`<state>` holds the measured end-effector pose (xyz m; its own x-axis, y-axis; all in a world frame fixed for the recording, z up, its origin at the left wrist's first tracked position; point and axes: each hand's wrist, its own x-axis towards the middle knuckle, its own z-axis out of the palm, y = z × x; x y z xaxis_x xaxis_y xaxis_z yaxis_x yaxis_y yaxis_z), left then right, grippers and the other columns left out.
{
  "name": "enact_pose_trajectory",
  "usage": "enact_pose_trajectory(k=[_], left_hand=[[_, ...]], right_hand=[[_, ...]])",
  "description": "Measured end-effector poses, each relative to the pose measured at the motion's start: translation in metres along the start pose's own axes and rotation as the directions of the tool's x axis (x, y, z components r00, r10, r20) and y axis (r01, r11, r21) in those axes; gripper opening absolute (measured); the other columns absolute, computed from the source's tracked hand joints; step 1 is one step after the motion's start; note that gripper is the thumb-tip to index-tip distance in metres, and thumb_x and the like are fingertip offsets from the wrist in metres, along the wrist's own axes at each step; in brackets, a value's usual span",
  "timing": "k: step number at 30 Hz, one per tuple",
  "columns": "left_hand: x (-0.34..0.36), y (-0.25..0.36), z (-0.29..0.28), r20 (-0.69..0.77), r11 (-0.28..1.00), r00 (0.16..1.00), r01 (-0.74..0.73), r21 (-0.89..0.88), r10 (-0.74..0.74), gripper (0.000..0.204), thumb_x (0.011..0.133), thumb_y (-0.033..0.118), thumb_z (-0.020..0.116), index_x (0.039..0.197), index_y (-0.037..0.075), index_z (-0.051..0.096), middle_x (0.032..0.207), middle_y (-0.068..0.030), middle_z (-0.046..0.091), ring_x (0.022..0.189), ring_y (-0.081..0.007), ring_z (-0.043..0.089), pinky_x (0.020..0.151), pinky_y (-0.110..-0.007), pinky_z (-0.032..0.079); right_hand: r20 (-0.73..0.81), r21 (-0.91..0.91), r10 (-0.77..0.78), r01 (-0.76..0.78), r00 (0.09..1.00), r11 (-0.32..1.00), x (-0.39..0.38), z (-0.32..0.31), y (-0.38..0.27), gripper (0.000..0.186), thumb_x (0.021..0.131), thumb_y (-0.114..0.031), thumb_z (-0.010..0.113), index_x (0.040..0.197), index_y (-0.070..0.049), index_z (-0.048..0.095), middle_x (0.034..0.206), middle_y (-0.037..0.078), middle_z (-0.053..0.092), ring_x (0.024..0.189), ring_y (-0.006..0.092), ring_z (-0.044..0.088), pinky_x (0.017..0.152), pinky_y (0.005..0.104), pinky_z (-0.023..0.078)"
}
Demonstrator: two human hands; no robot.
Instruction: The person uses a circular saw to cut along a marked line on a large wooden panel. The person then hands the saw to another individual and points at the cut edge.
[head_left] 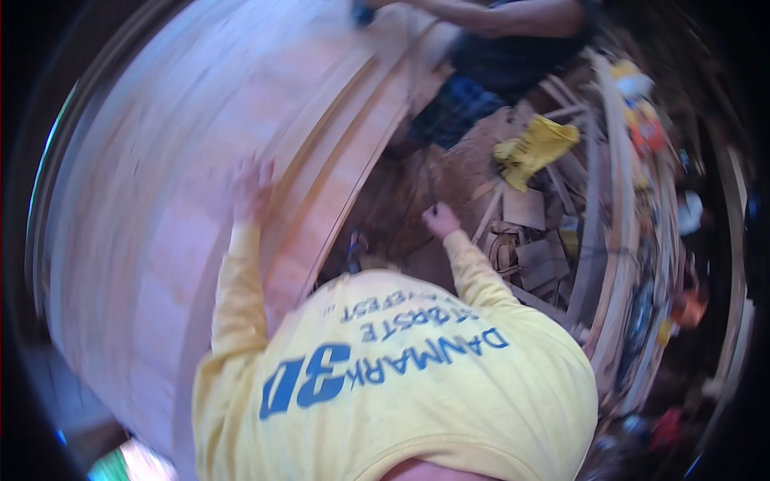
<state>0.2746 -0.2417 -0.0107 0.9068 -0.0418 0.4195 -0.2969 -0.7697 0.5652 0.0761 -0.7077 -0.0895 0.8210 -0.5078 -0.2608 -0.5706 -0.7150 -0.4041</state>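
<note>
My left hand (253,188) lies with fingers apart on a pale plywood panel (152,200), beside long wooden strips (325,152) that run along it. My right hand (441,220) is off the panel's right edge, over the littered floor, with fingers closed round what looks like a thin dark cord (429,180); the hold is slightly blurred. My yellow sleeves and shirt fill the lower middle.
A co-worker (521,48) in dark clothes leans over the panel's far end, holding a blue tool (361,12). A yellow bag (533,152), wood offcuts (537,260) and long boards (613,224) lie to the right, with assorted clutter beyond.
</note>
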Motion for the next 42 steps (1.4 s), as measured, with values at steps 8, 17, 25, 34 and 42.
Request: enact_pose_trajectory(k=[8, 17, 25, 34, 42], left_hand=[[-0.083, 0.014, -0.052, -0.383, 0.986, 0.918, 0.144, 0.089, -0.099, 0.029, 0.091, 0.024, 0.073, 0.114, 0.006, 0.072, 0.117, -0.0162, 0.069, 0.109, -0.0365, 0.063, 0.098, -0.046, 0.05], [-0.44, 0.009, -0.278, -0.843, 0.254, -0.483, 0.807, -0.533, -0.237, 0.038, 0.099, 0.024, 0.065, 0.13, 0.004, 0.059, 0.119, -0.0155, 0.066, 0.115, -0.0288, 0.06, 0.096, -0.04, 0.051], [-0.566, -0.021, -0.285, -0.269, 0.355, -0.517, -0.072, -0.932, -0.813, 0.025, 0.095, 0.014, 0.073, 0.114, 0.007, 0.057, 0.098, -0.0037, 0.065, 0.079, -0.0187, 0.066, 0.066, -0.035, 0.055], [-0.583, -0.024, -0.291, -0.308, 0.391, -0.346, -0.203, -0.898, -0.886, 0.016, 0.096, 0.004, 0.068, 0.109, 0.006, 0.061, 0.1, -0.0081, 0.069, 0.082, -0.022, 0.069, 0.072, -0.039, 0.059], [-0.604, -0.027, -0.323, -0.203, 0.319, -0.368, -0.291, -0.902, -0.908, 0.015, 0.097, 0.012, 0.071, 0.107, 0.008, 0.062, 0.1, -0.006, 0.069, 0.085, -0.0213, 0.069, 0.076, -0.042, 0.057]], right_hand=[[0.445, 0.276, -0.218, 0.098, 0.869, 0.956, 0.122, 0.075, 0.028, 0.057, 0.09, -0.022, 0.077, 0.135, 0.008, 0.059, 0.14, 0.017, 0.06, 0.125, 0.0244, 0.057, 0.11, 0.0379, 0.044], [0.447, 0.193, 0.276, -0.393, 0.851, 0.899, 0.156, 0.101, 0.024, 0.065, 0.088, -0.032, 0.076, 0.136, 0.007, 0.056, 0.131, 0.017, 0.063, 0.117, 0.0243, 0.058, 0.1, 0.0379, 0.049], [0.468, 0.265, 0.308, -0.465, 0.828, 0.845, 0.101, 0.074, -0.059, 0.056, 0.09, -0.035, 0.074, 0.128, 0.002, 0.056, 0.121, 0.014, 0.06, 0.107, 0.0225, 0.056, 0.093, 0.0371, 0.047], [0.466, 0.269, 0.288, -0.444, 0.837, 0.855, 0.065, 0.057, -0.098, 0.047, 0.091, -0.038, 0.072, 0.12, -0.004, 0.057, 0.11, 0.01, 0.058, 0.096, 0.0205, 0.053, 0.084, 0.0363, 0.045], [0.483, 0.26, 0.301, -0.462, 0.823, 0.848, 0.063, 0.06, -0.115, 0.04, 0.093, -0.041, 0.07, 0.112, -0.009, 0.057, 0.1, 0.007, 0.055, 0.086, 0.0187, 0.051, 0.077, 0.0356, 0.042]])
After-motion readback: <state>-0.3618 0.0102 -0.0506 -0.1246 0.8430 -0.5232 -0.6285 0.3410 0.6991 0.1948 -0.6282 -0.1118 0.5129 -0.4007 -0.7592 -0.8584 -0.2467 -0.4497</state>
